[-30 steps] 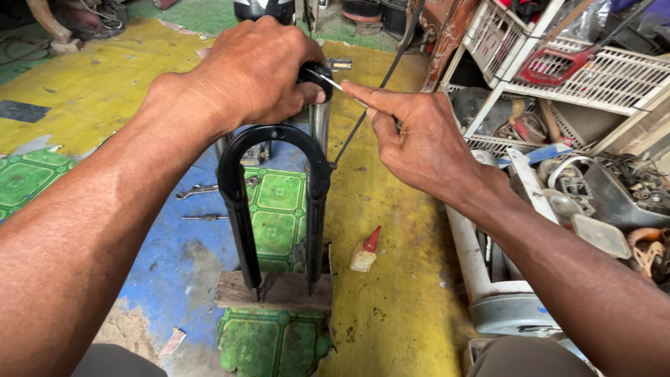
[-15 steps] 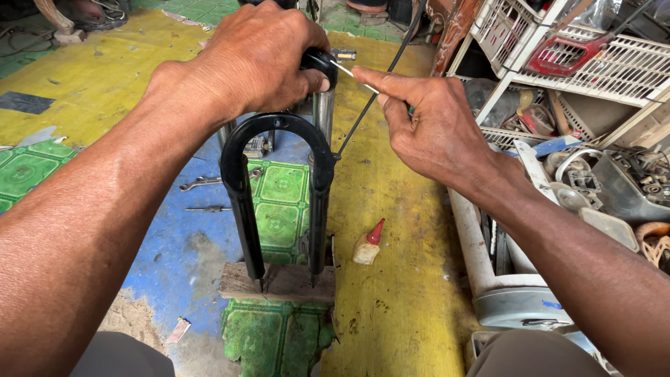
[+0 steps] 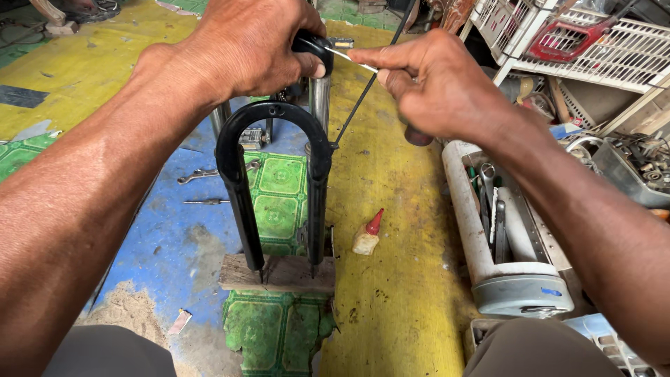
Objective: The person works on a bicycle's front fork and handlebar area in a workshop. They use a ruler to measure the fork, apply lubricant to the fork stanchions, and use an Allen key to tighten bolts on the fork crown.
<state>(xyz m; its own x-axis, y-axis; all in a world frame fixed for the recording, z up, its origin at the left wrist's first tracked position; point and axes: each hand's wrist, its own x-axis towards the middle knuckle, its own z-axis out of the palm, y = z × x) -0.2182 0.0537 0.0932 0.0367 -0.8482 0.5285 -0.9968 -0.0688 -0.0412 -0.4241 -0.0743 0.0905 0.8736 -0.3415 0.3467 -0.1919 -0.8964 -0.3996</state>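
A black bicycle suspension fork (image 3: 241,188) stands upright, its leg tips resting on a small wooden block (image 3: 279,274) on the floor. My left hand (image 3: 255,45) grips the black cap at the top of the fork's right chrome leg (image 3: 319,101). My right hand (image 3: 436,84) pinches a thin shiny metal pin (image 3: 352,61) whose tip touches that cap beside my left thumb. A thin black cable (image 3: 366,91) runs diagonally behind the fork top, passing under my right hand.
A small glue bottle with a red tip (image 3: 367,236) lies on the yellow floor. A grey tool tray (image 3: 506,244) with tools sits at the right. Wrenches (image 3: 209,172) lie on the blue patch. White wire racks (image 3: 593,42) stand at the upper right.
The view has shifted slightly downward and closer. Both hands stay at the fork top, with my right hand's pin still against the cap.
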